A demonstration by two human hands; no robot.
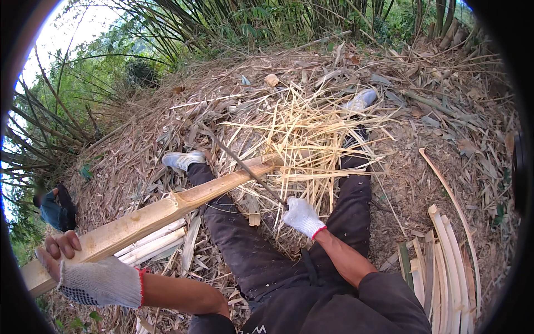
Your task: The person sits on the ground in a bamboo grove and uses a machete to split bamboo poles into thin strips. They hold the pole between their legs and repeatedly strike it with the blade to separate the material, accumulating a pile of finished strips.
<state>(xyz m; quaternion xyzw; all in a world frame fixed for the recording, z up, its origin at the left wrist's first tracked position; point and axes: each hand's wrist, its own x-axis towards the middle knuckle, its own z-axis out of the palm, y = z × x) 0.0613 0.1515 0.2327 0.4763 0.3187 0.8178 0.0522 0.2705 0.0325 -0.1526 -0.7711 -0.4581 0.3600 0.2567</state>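
A thick split length of bamboo (150, 222) slants from the lower left up toward the middle, its pale inner face showing and a node ridge partway along. My left hand (92, 273), in a white knitted glove with bare fingertips, is closed round its near end. In front of me, my right hand (303, 218), also gloved, is closed on a long, narrow, dark knife (243, 164), seen nearly edge-on. The knife's blade crosses over the bamboo near its far end; I cannot tell whether it touches. The handle is hidden in the glove.
Thin pale bamboo shavings (311, 133) heap between and over my outstretched legs (245, 250). Split bamboo strips (445, 267) lie at the right, and more pale strips (153, 243) lie under the bamboo. Another person (55, 209) is at the far left. Bamboo clumps (222, 22) stand behind.
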